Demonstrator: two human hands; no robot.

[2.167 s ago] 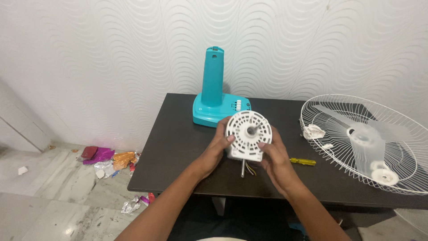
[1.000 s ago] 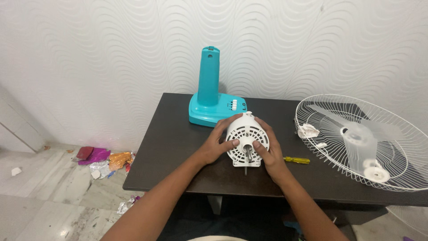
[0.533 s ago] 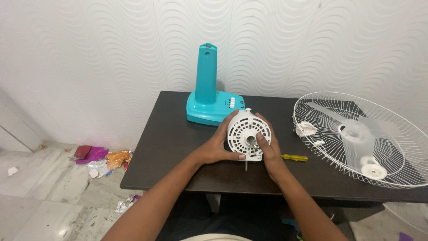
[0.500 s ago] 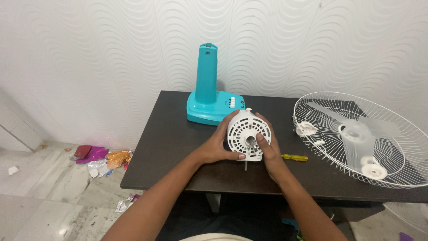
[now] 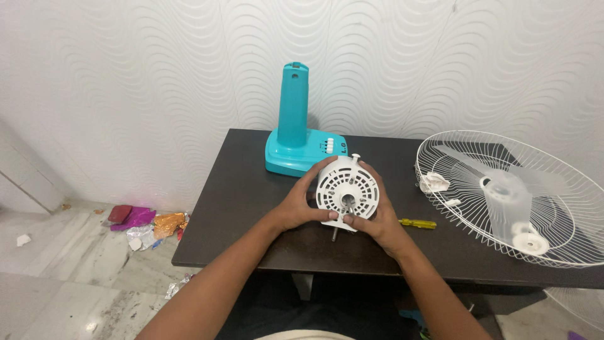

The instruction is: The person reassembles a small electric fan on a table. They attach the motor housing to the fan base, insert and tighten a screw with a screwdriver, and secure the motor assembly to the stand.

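I hold a white, round, vented fan motor housing (image 5: 346,187) over the dark table (image 5: 251,189), its slotted face turned toward me. A thin metal shaft (image 5: 335,233) sticks out below it. My left hand (image 5: 299,204) grips its left side with the thumb at the lower edge. Along the right and bottom, my right hand (image 5: 376,223) wraps it, fingers pressed near the middle hole.
A teal fan base with an upright column (image 5: 296,126) stands behind the housing. A white wire fan guard (image 5: 503,195) with a clear blade lies at right. A yellow screwdriver (image 5: 416,223) rests near my right hand. Crumpled foil wrappers (image 5: 148,223) litter the floor at left.
I have tilted and turned the housing slightly between my hands, and my right hand has slid down to its lower edge. The shaft now points down-left.
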